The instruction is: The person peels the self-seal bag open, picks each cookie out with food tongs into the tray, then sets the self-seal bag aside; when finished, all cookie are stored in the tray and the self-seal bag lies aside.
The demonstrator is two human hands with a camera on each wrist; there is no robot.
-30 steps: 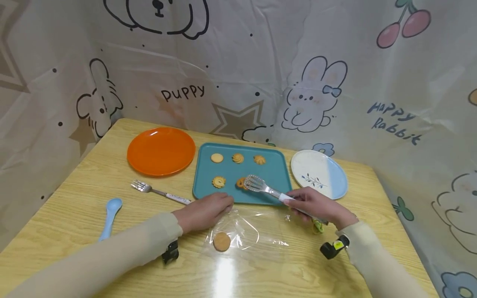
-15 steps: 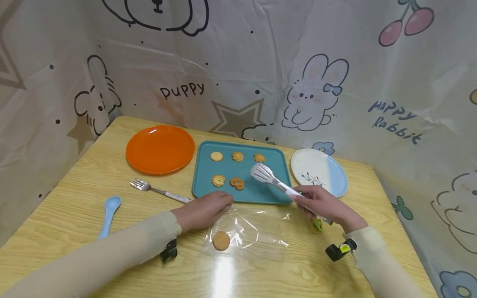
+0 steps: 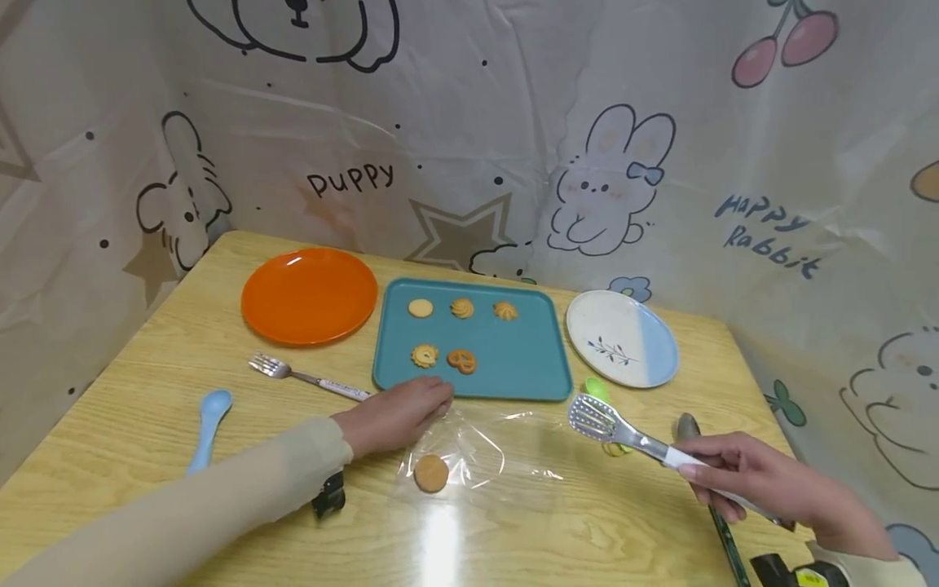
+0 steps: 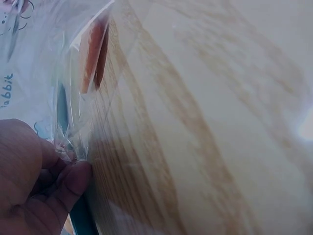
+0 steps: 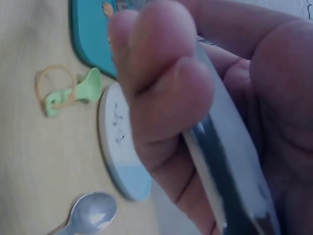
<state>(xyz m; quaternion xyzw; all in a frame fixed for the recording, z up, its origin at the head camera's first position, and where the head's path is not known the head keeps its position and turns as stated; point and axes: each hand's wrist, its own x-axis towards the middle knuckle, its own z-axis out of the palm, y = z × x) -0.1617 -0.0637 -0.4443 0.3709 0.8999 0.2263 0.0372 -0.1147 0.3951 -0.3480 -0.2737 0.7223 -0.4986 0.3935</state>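
Observation:
My left hand (image 3: 396,414) pinches the edge of a clear plastic bag (image 4: 73,122) between thumb and fingertips. A round brown cookie (image 3: 431,474) lies in the bag, on the wooden table. My right hand (image 3: 763,481) grips metal food tongs (image 3: 649,444) by the white-labelled handle, their slotted head pointing left with nothing in it. Beyond the bag, a teal tray (image 3: 524,359) bears several cookies, among them a pretzel (image 3: 462,361) and a scalloped cookie (image 3: 424,355) in the near row. In the right wrist view, curled fingers (image 5: 166,98) wrap the tongs' handle.
An orange plate (image 3: 308,295) stands left of the tray, a white-and-blue plate (image 3: 619,338) right of it. A fork (image 3: 308,377) and a blue spoon (image 3: 209,424) lie at left. A small green spoon (image 5: 88,87) and a metal spoon (image 5: 93,213) lie near the right hand.
The right hand has carried the tongs from over the tray rightward and nearer the person, uncovering the pretzel, the green spoon and the metal spoon. The left hand stays at the bag.

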